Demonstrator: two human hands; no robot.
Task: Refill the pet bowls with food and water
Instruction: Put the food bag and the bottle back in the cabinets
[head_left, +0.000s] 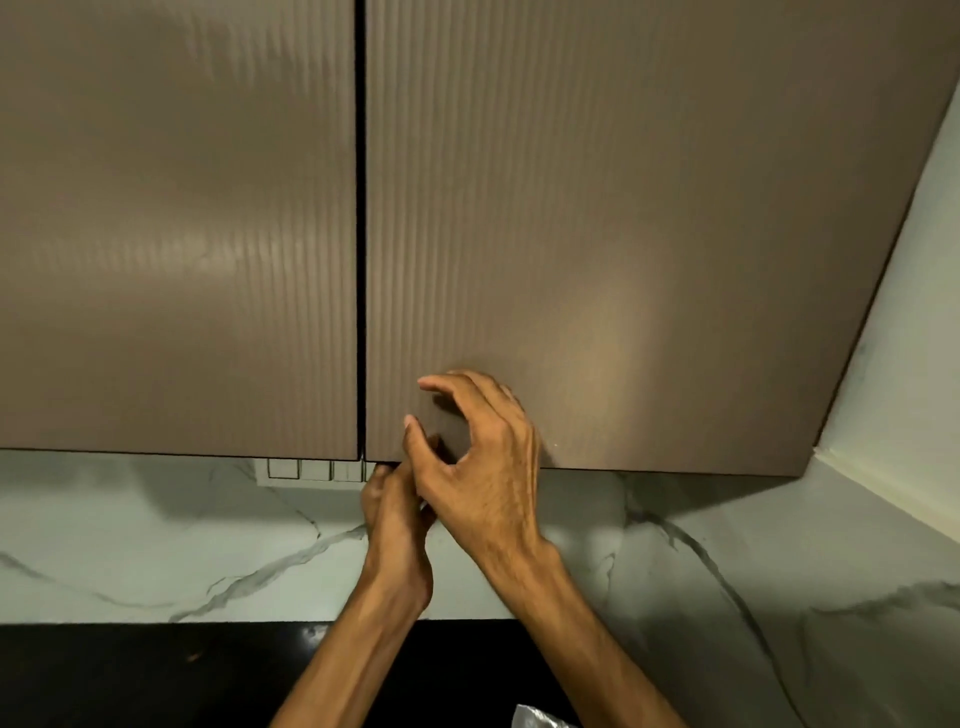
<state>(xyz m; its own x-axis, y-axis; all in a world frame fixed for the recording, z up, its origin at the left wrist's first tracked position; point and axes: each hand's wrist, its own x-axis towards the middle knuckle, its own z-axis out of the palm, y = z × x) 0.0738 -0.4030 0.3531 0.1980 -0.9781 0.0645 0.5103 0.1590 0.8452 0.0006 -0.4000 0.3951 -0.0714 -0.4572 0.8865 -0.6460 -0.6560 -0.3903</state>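
Two brown ribbed wall-cabinet doors fill the upper view, both closed, with a dark gap between them. My left hand (392, 512) reaches up under the bottom edge of the right cabinet door (597, 234), its fingertips hooked at the door's lower left corner. My right hand (478, 457) hovers in front of the same corner with fingers spread and curved, holding nothing. No pet bowl, food or water is in view.
The left cabinet door (176, 223) hangs beside the right one. A white switch plate (311, 470) sits on the marbled backsplash (156, 545) just under the cabinets. A black countertop (130, 675) runs below. Something crinkled and silvery (540, 719) shows at the bottom edge.
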